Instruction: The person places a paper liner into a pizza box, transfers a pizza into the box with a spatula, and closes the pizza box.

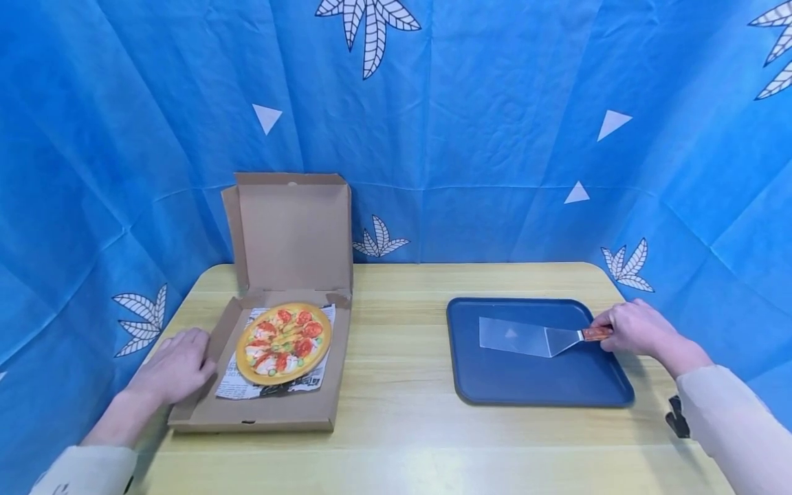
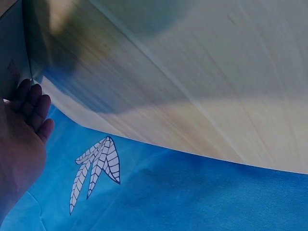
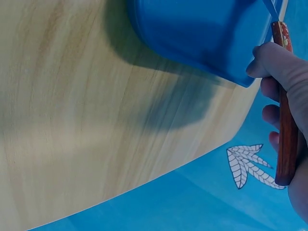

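An opened cardboard pizza box (image 1: 295, 234) stands on the left of the table, its lid upright at the back. Inside, a toy-like pizza (image 1: 284, 344) with red and green toppings lies on a newsprint sheet (image 1: 238, 383). My left hand (image 1: 173, 366) holds the box's left side wall, thumb over its top edge, with the other fingers (image 2: 32, 108) along the outside. Over on the right, my right hand (image 1: 637, 326) grips the wooden handle (image 3: 287, 139) of a metal spatula (image 1: 562, 339). Its flat blade extends leftward over a dark blue tray (image 1: 495, 386).
The light wooden table (image 1: 396, 385) ends at a blue cloth backdrop (image 1: 482, 137) with white leaf prints, which surrounds it at the back and sides. A stretch of bare tabletop separates the box from the tray.
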